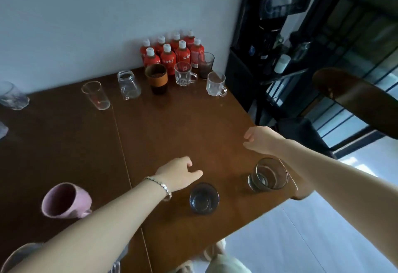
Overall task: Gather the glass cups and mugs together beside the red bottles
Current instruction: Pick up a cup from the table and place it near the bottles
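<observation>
Several red bottles [172, 50] with white caps stand against the wall at the table's far corner. Right in front of them sit a brown-banded cup [156, 78], two clear glass mugs [183, 74] [216, 84] and a dark tumbler [205, 64]. A glass jar-like mug [128, 85] and a tall clear glass [96, 95] stand further left. Near me are a dark blue glass [204, 198] and a clear tumbler [268, 174]. My left hand [179, 172] hovers just left of the blue glass, holding nothing. My right hand [259, 140] hangs above the clear tumbler, fingers loosely curled, holding nothing.
A pink ceramic mug [64, 200] stands near my left forearm. Another glass [13, 96] sits at the far left edge of the brown wooden table [163, 126]. A dark shelf unit [271, 42] and a chair back [353, 98] stand to the right.
</observation>
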The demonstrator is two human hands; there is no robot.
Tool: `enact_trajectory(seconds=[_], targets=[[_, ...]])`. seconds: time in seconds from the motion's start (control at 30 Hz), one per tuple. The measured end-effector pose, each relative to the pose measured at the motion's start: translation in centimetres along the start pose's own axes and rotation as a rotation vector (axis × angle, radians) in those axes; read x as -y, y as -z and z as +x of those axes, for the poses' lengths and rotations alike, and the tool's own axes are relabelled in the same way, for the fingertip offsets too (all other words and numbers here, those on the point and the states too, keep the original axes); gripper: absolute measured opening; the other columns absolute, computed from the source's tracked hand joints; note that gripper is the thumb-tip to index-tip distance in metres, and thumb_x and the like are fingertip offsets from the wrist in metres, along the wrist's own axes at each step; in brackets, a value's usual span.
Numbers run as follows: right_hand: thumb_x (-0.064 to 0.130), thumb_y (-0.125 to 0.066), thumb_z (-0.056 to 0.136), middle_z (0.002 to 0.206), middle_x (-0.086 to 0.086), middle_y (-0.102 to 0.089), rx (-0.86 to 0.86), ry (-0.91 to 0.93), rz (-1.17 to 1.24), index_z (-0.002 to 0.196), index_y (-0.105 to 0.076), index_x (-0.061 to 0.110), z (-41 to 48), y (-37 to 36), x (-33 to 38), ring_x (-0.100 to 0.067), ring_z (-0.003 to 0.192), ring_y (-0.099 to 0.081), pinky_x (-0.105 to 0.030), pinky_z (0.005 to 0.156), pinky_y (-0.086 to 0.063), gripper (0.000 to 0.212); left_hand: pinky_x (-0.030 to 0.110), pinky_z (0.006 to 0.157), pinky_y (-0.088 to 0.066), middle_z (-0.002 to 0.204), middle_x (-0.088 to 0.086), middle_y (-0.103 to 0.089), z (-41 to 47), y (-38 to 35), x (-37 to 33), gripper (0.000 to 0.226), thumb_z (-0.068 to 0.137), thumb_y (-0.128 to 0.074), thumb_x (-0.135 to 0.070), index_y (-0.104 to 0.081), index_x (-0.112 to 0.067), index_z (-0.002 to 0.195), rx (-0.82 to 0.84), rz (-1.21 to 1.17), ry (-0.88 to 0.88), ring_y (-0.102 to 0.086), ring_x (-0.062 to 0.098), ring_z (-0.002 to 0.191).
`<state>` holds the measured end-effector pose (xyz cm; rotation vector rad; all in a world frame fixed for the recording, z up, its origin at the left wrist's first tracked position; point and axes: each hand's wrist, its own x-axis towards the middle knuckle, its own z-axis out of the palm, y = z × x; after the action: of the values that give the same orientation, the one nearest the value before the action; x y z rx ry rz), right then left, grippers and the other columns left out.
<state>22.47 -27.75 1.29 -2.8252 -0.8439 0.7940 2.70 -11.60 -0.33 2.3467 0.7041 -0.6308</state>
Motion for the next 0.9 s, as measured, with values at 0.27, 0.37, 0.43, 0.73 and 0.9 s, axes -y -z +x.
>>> enact_trajectory(seconds=[0.27,0.37,0.43,0.73,0.9], targets=[[0.03,-0.058,0.089,0.12,-0.005,-0.064,-0.064,-0.076,0.003,0.122,-0.061,0.018,-4.4,-1.2,-2.8,-0.026,0.107,-0.061,-0.035,0.091,-0.051,0.035,0.036,0.087,-0.044,0.133,0.006,-0.042,-2.9,-6.8,-3.4,0.078,0.074,-0.065,-0.055,-0.032,-0.022,0.136,0.002,0.471,-0.112,-0.055,0.03,0.115],[0.03,-0.057,0.09,0.122,-0.005,-0.063,-0.062,-0.06,0.004,0.124,-0.06,0.017,-4.4,-0.9,-2.9,-0.025,0.109,-0.06,-0.034,0.091,-0.051,0.036,0.034,0.084,-0.044,0.13,0.007,-0.044,-2.8,-7.2,-3.4,0.072,0.076,-0.069,-0.041,-0.034,-0.02,0.135,-0.058,0.495,-0.084,-0.056,0.03,0.113],[0.031,-0.056,0.091,0.121,-0.004,-0.063,-0.051,-0.039,0.007,0.125,-0.059,0.018,-3.9,-0.6,-2.8,-0.024,0.108,-0.061,-0.035,0.091,-0.052,0.036,0.034,0.083,-0.045,0.128,0.007,-0.045,-2.7,-6.9,-3.5,0.071,0.075,-0.07,-0.04,-0.035,-0.02,0.134,-0.063,0.471,-0.069,-0.058,0.029,0.111],[0.033,-0.054,0.092,0.124,-0.003,-0.06,0.006,0.055,-0.01,0.127,-0.057,0.019,1.4,2.1,-3.2,-0.022,0.108,-0.06,-0.033,0.091,-0.052,0.037,0.032,0.085,-0.047,0.127,0.003,-0.048,0.8,-0.8,-4.6,0.075,0.073,-0.064,-0.053,-0.036,-0.025,0.137,-0.218,0.179,0.157,-0.06,0.027,0.111],[0.029,-0.055,0.092,0.121,-0.001,-0.061,-0.009,0.111,0.04,0.119,-0.062,0.019,6.6,4.8,-2.9,-0.021,0.106,-0.061,-0.033,0.091,-0.052,0.03,0.034,0.088,-0.048,0.129,0.005,-0.047,4.6,4.5,-5.5,0.075,0.075,-0.062,-0.055,-0.036,-0.024,0.137,-0.347,0.134,0.251,-0.059,0.027,0.111]])
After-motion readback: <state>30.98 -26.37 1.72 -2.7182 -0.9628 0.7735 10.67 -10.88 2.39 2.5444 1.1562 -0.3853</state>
